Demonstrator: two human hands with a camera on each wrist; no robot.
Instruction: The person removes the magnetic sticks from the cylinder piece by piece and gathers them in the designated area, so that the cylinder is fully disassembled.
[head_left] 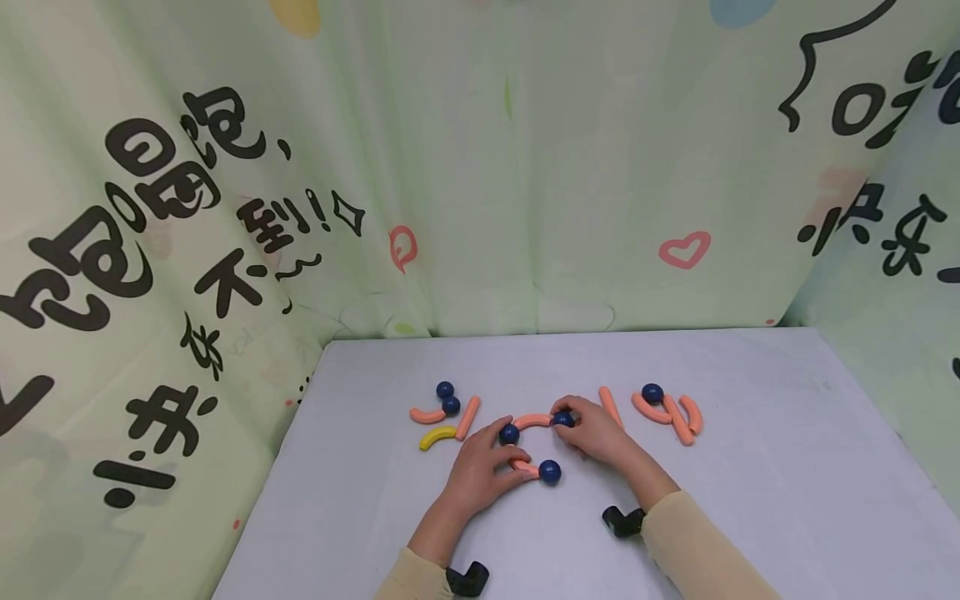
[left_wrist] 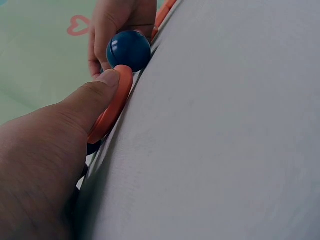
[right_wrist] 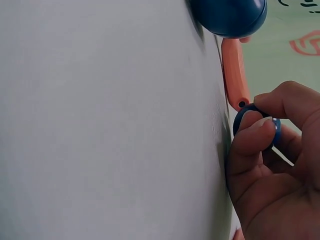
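My left hand [head_left: 480, 468] pinches a curved orange rod [left_wrist: 112, 107] low over the table, its thumb lying along the rod. At that rod's near end sits a dark blue ball [head_left: 550, 472]. Another blue ball [head_left: 509, 434] is by the left fingertips, where an upper curved orange rod [head_left: 535, 420] begins. My right hand [head_left: 596, 431] holds a third blue ball [right_wrist: 242, 119] between thumb and fingers, at the right end of that upper rod. A dark round spot shows on the rod's end in the right wrist view. The fingers partly hide this ball.
Left of the hands lie two blue balls [head_left: 450, 405], a curved orange rod [head_left: 427, 415], a straight one [head_left: 467, 417] and a yellow curved rod [head_left: 437, 437]. Behind the right hand is another straight rod [head_left: 609, 404]. Farther right, several orange rods [head_left: 678, 420] surround a blue ball [head_left: 652, 393].
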